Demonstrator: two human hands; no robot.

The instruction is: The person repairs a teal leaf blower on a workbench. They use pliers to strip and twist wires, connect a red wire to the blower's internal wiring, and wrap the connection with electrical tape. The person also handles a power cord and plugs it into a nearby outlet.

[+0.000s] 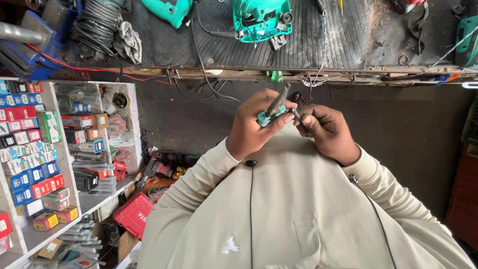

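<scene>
Head view, looking down over the person's cream shirt [298, 219]. The bench [348, 45], at twelve o'clock, spans the top of the view; its top is a dark ribbed mat, worn and dusty, with a wooden front edge from which thin wires hang. On it, from ten to one o'clock, lie a coil of grey cable [97, 25] beside a crumpled rag [128, 42], a teal power-tool housing [167, 10] and an opened teal power tool [261, 20] whose internal parts and leads are exposed; a black cord [199, 55] runs from it over the bench edge. A blue vise [30, 42] sits at the ten o'clock corner. At nine o'clock a white shelf unit [69, 164] holds rows of small coloured cartons [30, 149]; a red tool case [133, 214] rests lower, at about eight o'clock. The floor [413, 129] between bench and body is dark and bare-looking.

The two hands meet at centre, raised close to the chest and off the bench, a position that appears to bring fine work near the eyes. The left hand [251, 127] has its grip closed around a teal-handled tool [271, 110], whose grey upper part points toward twelve o'clock. The right hand [326, 132], touching it at three o'clock, has its grip pinched narrow on a small dark part [297, 113] at the tool's tip; what the part is cannot be told. A thin black cable [251, 209] runs down the shirt front.
</scene>
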